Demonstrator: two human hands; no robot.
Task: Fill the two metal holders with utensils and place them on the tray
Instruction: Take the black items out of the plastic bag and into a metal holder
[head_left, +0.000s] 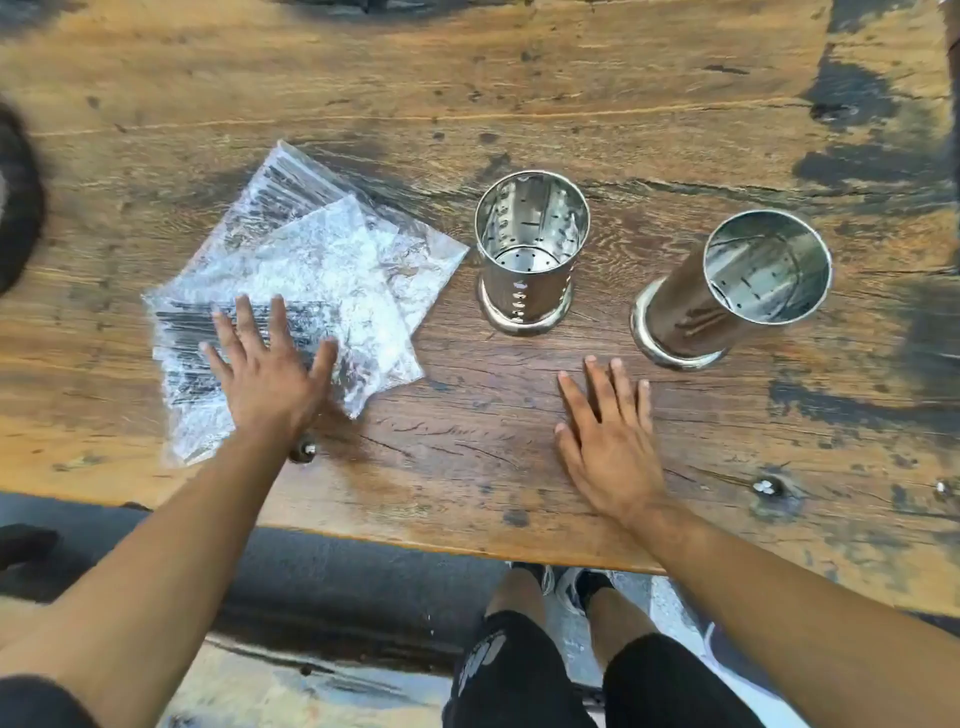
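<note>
**Both holders empty, utensils not yet out of their bags**

Head view: I'm looking down at a worn wooden table (519, 78). My left hand (270, 374) lies flat, fingers spread wide, palm down on the near corner of a pile of clear plastic bags (311, 275) at the left. It presses on them rather than gripping; nothing is closed in it. Dark, thin utensils show through the plastic, but I cannot tell what kind they are.

My right hand (608, 441) is also open and flat, fingers extended, resting on bare wood near the table's front edge, holding nothing. It sits near the two holders but apart from both.

The left metal holder (530, 249) stands upright just right of the bags, perforated wall and floor visible, with nothing inside. The right metal holder (737, 286) stands further right, well apart from the first, and is likewise empty. I see no tray anywhere in this view.

My reading: the task is at its very start, with filling not begun. The next move calls for getting a bag open, probably both hands on it, then drawing out a bundle of utensils and dropping them into the nearer holder. The crinkled, slippery plastic may slide on the table, so I'd pin it while pulling.
</note>
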